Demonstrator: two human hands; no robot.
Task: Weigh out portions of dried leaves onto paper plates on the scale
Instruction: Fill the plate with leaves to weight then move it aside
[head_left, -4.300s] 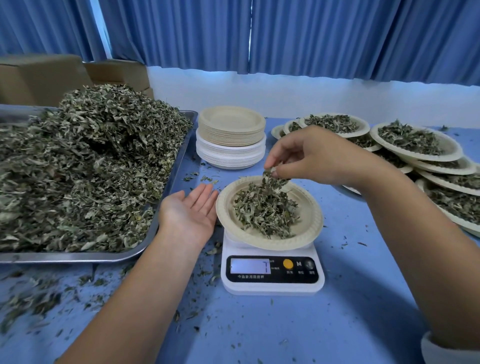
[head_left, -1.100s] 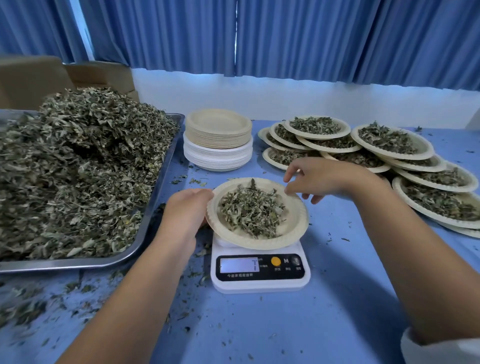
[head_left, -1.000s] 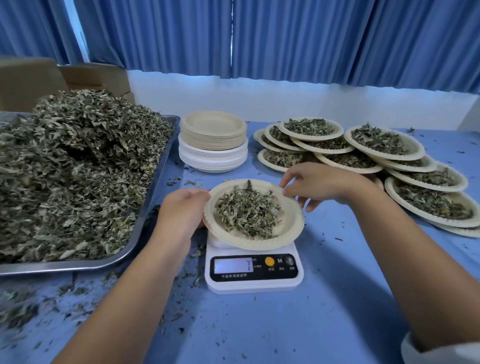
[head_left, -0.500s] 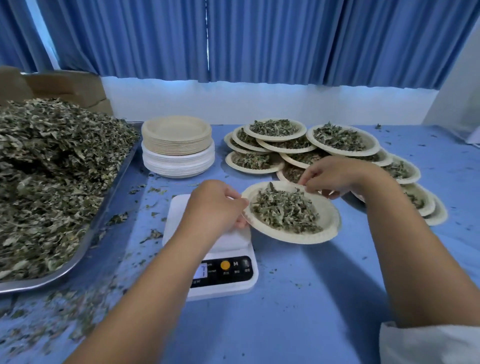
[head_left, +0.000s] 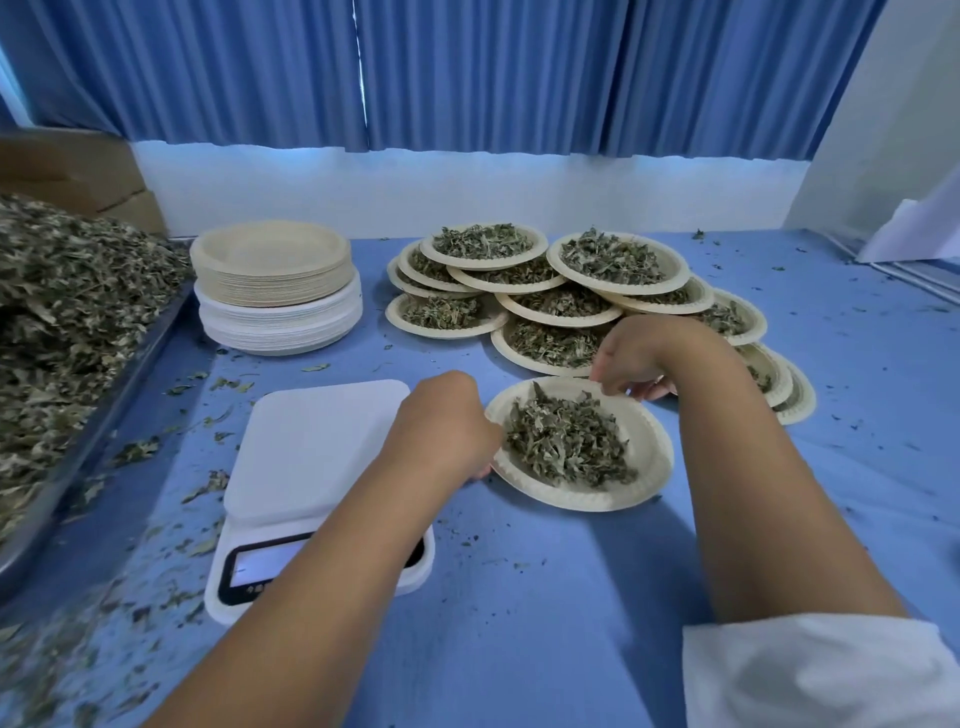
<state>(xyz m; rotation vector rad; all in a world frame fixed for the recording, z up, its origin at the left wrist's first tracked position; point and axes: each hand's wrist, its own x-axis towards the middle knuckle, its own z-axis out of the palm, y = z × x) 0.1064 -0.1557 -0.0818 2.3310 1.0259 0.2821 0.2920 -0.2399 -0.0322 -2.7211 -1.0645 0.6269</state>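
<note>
My left hand (head_left: 447, 426) has its fingers curled round the near-left rim of the paper plate (head_left: 647, 467); my right hand (head_left: 636, 353) pinches its far rim. The plate, heaped with dried leaves (head_left: 566, 441), is just right of the scale (head_left: 311, 447), not on it. Beyond it, filled plates (head_left: 613, 260) overlap toward the far edge of the bench (head_left: 571, 597). An empty stack (head_left: 270, 280) stands left of them, and the tray (head_left: 83, 441) lies along the left edge.

Both forearms (head_left: 332, 597) bare; white fabric sleeve (head_left: 810, 675), softly creased, ending near the right elbow, nearer and right of the scale (head_left: 311, 447).
</note>
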